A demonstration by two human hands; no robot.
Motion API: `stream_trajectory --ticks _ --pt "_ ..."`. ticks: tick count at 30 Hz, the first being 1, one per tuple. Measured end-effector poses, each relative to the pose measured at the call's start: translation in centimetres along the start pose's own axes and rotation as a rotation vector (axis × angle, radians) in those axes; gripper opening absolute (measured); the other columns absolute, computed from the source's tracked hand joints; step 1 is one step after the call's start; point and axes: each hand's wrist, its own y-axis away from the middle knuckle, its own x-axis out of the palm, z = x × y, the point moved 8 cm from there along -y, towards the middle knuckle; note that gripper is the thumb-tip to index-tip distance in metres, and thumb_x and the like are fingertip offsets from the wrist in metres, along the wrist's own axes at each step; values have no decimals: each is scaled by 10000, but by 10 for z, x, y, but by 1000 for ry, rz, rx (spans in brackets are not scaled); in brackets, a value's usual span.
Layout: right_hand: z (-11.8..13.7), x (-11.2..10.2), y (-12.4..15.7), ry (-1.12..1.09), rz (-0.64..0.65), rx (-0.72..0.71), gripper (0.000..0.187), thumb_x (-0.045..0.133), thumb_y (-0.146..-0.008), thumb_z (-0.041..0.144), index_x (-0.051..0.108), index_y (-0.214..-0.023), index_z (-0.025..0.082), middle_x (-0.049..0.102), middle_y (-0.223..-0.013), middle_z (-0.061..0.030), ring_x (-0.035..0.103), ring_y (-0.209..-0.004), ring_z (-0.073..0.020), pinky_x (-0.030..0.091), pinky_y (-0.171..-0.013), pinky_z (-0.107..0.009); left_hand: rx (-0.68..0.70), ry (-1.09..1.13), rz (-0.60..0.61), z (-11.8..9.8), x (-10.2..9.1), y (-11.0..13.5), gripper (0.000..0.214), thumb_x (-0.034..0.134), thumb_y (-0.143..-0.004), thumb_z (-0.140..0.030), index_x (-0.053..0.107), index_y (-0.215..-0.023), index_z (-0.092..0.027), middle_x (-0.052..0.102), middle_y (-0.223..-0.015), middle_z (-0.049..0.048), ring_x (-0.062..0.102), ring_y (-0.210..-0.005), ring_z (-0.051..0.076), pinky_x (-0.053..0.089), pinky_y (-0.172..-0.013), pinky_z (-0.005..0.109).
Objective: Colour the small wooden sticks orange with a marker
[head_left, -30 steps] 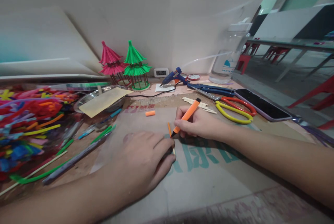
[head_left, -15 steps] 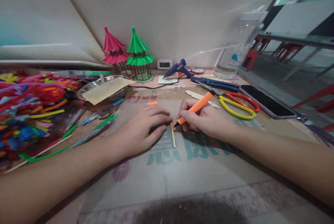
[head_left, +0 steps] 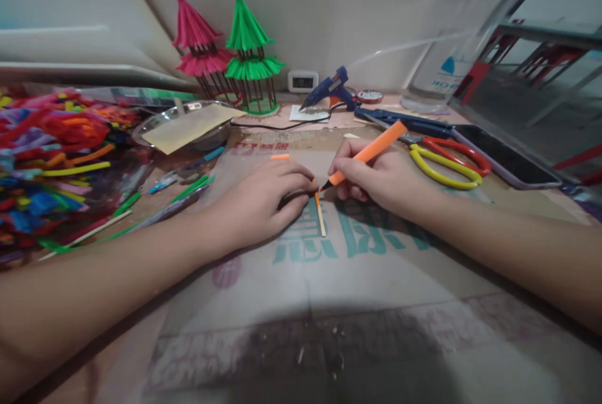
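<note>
Seen from the head, the left hand (head_left: 256, 206) has its grip closed down over the far end of a stick (head_left: 320, 216), pinning it flat on the cardboard (head_left: 329, 285) and hiding that end. The right hand (head_left: 380, 181) holds an orange marker (head_left: 369, 152) in a tight grip, tip at the stick's top. Large teal characters on the cardboard run partly under both hands; red print farther back is blurred. The bottle (head_left: 451, 46) label, cut off, ends in "OK".

1. A single head-worn camera looks forward and down across the counter (head_left: 376, 341), very near it.
2. It faces the back wall (head_left: 329, 15); left hand (head_left: 258, 203) and right hand (head_left: 376, 181) lie close, mid-frame.
</note>
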Motion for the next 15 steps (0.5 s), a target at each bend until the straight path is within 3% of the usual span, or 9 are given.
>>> stream_trajectory --ticks 4,15 --pt "-5 -5 -6 -92 -67 2 191 536 -895 143 559 -713 196 594 -500 27 429 -391 -68 318 -377 -183 1 -9 -3 -1 0 -1 245 489 -959 -172 698 -1083 -143 702 -1141 98 627 -1102 243 479 -995 395" --pt "-10 -3 -11 -144 -1 -31 158 554 -903 197 561 -745 195 597 -518 33 427 -379 -63 326 -361 -170 -7 -32 12 3 3 -3 276 439 -976 -238 694 -1049 -162 696 -1118 85 635 -1058 243 474 -952 375"
